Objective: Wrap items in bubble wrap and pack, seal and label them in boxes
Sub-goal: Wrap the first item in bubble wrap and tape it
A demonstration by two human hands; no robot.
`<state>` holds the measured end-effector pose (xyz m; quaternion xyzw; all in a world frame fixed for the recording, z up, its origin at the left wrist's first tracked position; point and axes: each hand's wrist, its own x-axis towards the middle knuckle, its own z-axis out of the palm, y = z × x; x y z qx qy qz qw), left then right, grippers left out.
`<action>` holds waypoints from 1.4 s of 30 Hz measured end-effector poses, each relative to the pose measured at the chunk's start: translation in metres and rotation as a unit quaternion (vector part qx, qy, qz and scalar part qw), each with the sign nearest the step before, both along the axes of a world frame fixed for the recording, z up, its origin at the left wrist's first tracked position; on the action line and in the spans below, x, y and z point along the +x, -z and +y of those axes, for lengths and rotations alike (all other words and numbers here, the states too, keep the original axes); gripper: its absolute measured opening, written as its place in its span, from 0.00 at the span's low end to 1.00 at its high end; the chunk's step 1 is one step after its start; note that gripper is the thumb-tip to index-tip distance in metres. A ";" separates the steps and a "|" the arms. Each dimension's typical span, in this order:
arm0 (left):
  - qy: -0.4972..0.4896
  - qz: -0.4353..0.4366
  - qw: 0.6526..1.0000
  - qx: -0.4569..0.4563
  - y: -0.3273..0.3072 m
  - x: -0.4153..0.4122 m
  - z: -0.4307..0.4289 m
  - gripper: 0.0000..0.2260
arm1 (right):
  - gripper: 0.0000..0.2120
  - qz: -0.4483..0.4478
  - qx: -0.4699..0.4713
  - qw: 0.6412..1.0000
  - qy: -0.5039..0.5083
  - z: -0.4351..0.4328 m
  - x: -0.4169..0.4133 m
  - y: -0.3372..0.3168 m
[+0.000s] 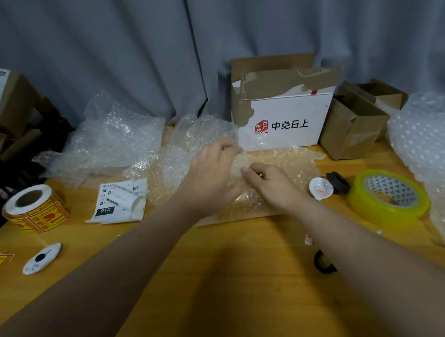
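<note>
Wooden table (224,286): bubble wrap (289,161), tape roll (363,198), label roll (34,210), box (286,121).

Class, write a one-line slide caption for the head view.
Left hand and right hand pinch bubble wrap in front of a white box.

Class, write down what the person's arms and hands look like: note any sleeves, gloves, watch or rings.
Nothing worn shows. The left forearm and right forearm are bare to the picture's edge, with no sleeve in view. The left hand and right hand have no gloves, and no watch, ring or bracelet can be seen.
</note>
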<state>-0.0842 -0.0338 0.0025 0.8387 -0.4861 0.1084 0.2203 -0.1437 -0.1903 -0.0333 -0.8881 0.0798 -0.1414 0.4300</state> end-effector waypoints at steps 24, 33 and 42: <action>-0.035 -0.142 0.969 0.199 0.027 -0.022 -0.015 0.35 | 0.24 0.167 0.293 0.911 0.238 -0.016 -0.042 -0.011; -0.027 -0.066 0.978 0.197 0.013 -0.009 -0.013 0.38 | 0.11 -0.009 0.118 0.968 0.220 -0.019 -0.045 -0.012; -0.016 -0.085 0.970 0.229 0.013 -0.008 -0.020 0.38 | 0.15 0.029 0.088 0.989 0.114 -0.019 -0.037 -0.026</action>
